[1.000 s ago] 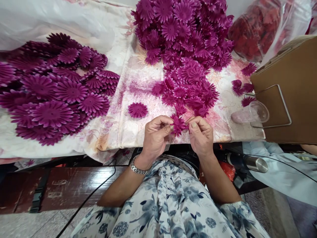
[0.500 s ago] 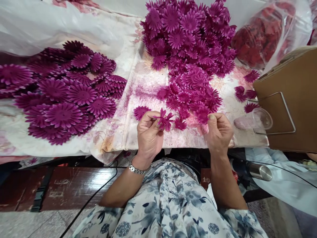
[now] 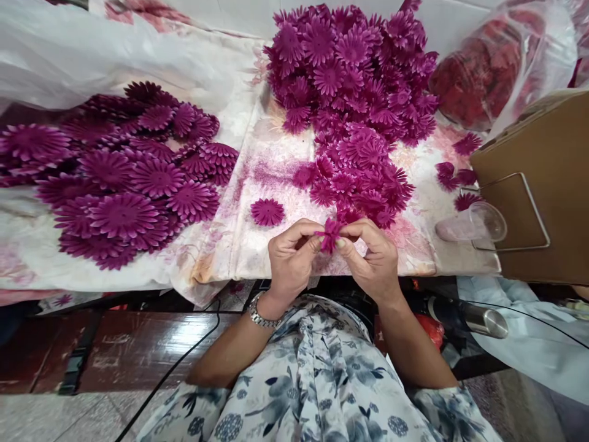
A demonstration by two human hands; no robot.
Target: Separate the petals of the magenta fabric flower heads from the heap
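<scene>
Close to the table's front edge, my left hand (image 3: 293, 258) and my right hand (image 3: 373, 258) meet, each in a pinch, on a small magenta artificial flower (image 3: 329, 236). The fingertips hide parts of its petals, and whether it is one layer or several I cannot tell. A single flat petal layer (image 3: 267, 212) lies on the cloth just beyond my left hand. Past both hands, a loose heap of smaller magenta flowers (image 3: 363, 166) runs back into a tall pile of them (image 3: 340, 67).
At the left lie stacked larger purple petal layers (image 3: 124, 215) beside clear plastic sheeting (image 3: 41, 55). A bag of red petals (image 3: 492, 73) sits back right. A cardboard box (image 3: 543, 184), a wire handle (image 3: 524, 184) and a clear plastic cup (image 3: 488, 221) stand right. A steel-capped bottle (image 3: 485, 320) is below the table.
My right hand has moved left from the heap's edge, bringing a petal piece to the flower in my left hand. My left hand has shifted slightly right and down; both now touch the flower.
</scene>
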